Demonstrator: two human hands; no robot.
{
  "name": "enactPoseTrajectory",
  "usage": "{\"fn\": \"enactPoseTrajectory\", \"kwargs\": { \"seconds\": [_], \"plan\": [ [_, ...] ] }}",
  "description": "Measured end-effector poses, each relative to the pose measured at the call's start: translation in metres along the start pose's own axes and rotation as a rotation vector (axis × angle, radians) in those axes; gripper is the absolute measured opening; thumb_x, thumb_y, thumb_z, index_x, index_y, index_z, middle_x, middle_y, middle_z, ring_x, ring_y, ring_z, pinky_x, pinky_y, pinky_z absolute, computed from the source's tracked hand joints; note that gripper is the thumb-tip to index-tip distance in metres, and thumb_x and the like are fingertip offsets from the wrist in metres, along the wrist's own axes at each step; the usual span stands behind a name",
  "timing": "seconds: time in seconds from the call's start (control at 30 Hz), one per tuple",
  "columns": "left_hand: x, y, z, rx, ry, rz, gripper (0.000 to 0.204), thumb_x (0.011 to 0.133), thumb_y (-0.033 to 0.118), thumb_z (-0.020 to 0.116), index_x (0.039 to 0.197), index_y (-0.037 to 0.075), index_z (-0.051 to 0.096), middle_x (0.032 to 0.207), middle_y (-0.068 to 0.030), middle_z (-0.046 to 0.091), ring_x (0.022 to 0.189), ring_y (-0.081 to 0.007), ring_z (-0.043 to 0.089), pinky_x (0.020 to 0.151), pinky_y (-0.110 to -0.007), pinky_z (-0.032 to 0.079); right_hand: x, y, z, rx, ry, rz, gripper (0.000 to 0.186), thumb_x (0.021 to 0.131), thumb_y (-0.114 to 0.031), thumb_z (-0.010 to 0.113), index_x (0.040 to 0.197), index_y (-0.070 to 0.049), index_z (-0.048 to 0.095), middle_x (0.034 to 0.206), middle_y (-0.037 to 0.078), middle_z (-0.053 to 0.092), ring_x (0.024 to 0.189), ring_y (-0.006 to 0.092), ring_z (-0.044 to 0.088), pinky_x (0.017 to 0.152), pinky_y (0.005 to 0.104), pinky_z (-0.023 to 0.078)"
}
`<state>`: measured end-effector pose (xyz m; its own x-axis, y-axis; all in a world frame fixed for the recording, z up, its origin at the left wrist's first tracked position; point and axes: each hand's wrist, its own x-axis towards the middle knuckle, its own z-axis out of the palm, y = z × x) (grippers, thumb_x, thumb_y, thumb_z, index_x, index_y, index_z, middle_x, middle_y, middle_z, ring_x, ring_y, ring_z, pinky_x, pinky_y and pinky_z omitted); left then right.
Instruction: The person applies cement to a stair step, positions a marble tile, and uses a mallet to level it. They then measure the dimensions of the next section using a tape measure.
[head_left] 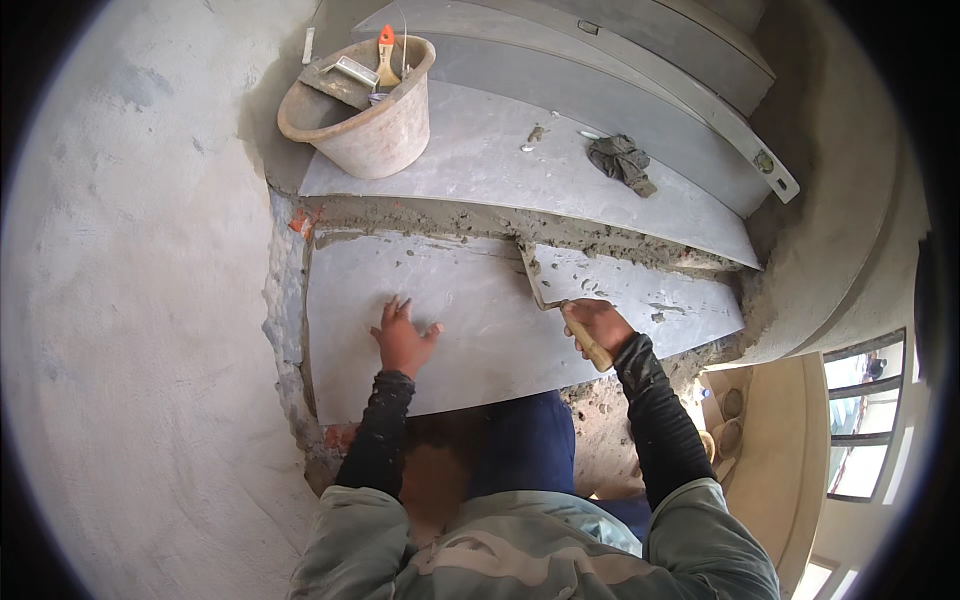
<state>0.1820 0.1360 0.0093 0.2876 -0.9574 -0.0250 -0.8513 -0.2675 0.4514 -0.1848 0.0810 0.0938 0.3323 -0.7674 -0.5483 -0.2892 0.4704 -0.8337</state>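
While the rough wall (150, 300) rises on our left, the grey slab (440, 350) lies beneath our hands, a strip of mortar (470, 217) along its far edge. On the next step (490, 160) stands a bucket (378, 142); a level (690, 90) lies farther up. We grasp a trowel (598, 354) by its handle in our right hand (600, 322), blade at the mortar, while our left hand (404, 342) spreads over the slab, holding nothing; whether it touches, we cannot tell. A crumpled lump (620, 162) lies right of the bucket, which holds a brush (386, 60).

The slab (460, 335) lies clear between the hands (404, 345); the trowel (592, 348) obstructs rightward passage.
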Motion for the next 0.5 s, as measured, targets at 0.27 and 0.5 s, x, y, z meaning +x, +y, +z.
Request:
{"fn": "enactPoseTrajectory", "kwargs": {
  "seconds": [0.27,0.5],
  "plan": [
    [-0.187,0.111,0.004,-0.275,-0.271,0.543,0.051,0.087,0.038,0.075,0.125,0.005,0.068,0.153,-0.0172,0.043,0.149,-0.0425,0.03,0.117,-0.073,0.016,-0.044,0.054,-0.087,-0.025,0.131,0.036,0.038,0.103,-0.041,0.053,0.112,-0.005,0.061,0.079,0.007,0.062,0.052,0.015,0.058,0.044,0.0311,0.049],
    [-0.225,0.087,-0.009,-0.314,-0.318,0.46,0.046,0.089,0.04,0.074,0.122,0.008,0.071,0.152,-0.0183,0.045,0.149,-0.0423,0.03,0.121,-0.066,0.016,-0.079,0.081,-0.162,-0.113,0.201,-0.012,0.034,0.1,-0.036,0.058,0.107,-0.003,0.065,0.076,0.009,0.063,0.051,0.019,0.06,0.044,0.035,0.049]
  ]
}}
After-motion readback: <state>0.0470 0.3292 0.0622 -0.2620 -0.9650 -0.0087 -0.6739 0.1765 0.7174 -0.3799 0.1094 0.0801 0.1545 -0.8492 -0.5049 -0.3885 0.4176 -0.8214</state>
